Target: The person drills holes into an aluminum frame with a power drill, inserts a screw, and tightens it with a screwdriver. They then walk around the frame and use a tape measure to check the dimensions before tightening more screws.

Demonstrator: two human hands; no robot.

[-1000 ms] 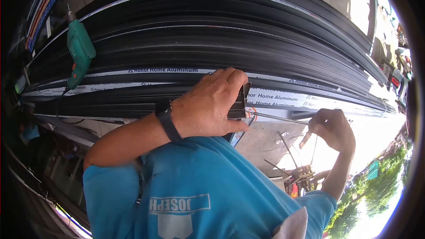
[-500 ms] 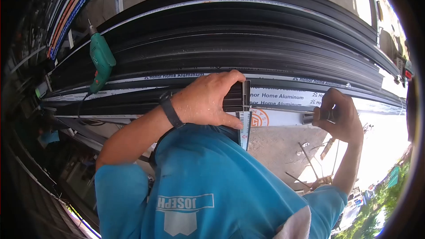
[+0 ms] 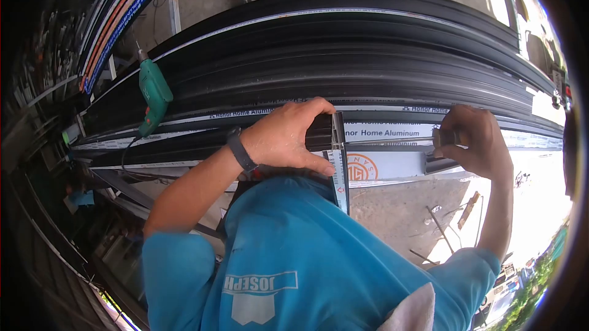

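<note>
My left hand [image 3: 288,134], with a black watch on the wrist, grips the cut end of a black aluminium profile [image 3: 184,141] lying along the stack. A short cross piece [image 3: 339,174] with white printed film stands against that end. My right hand [image 3: 475,144] is closed on the handle of a screwdriver [image 3: 396,141]. Its thin shaft lies level and points left, with the tip at the joint between the cross piece and the profile end.
A stack of long black profiles [image 3: 368,55] labelled "Honor Home Aluminum" fills the middle of the view. A green electric drill [image 3: 153,95] lies on the stack at the left, its cord hanging down. Concrete floor with metal scraps [image 3: 442,227] lies below right.
My right hand rose from below the profile to its level and brought the screwdriver horizontal against the joint. My left hand kept its grip. The view shifted so the stack sits further right.
</note>
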